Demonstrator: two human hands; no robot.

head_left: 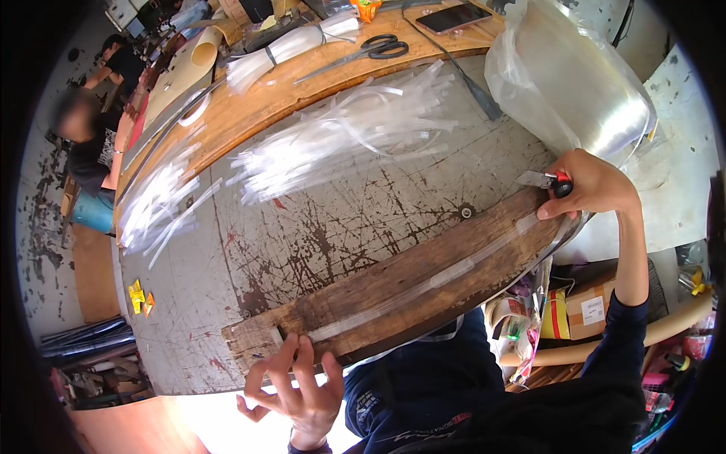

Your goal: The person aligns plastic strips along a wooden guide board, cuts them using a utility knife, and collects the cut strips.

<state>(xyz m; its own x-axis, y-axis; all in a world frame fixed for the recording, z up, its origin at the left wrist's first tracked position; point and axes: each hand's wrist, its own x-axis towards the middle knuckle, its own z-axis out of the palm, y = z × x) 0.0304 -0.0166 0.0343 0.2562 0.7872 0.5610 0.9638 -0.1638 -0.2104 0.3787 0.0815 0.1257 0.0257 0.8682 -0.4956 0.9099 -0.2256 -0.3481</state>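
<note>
Dark shirt nearest, spread left grip touches plank, right grip clasps cutter near bag of sheeting.

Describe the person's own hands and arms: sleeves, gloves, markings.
The left hand and right hand are bare: no gloves, and no ring or watch is visible. The right arm wears a dark navy fabric sleeve that stops well short of the wrist. Only the edge of a dark fabric cuff shows on the left. I see no lettering on either.
</note>
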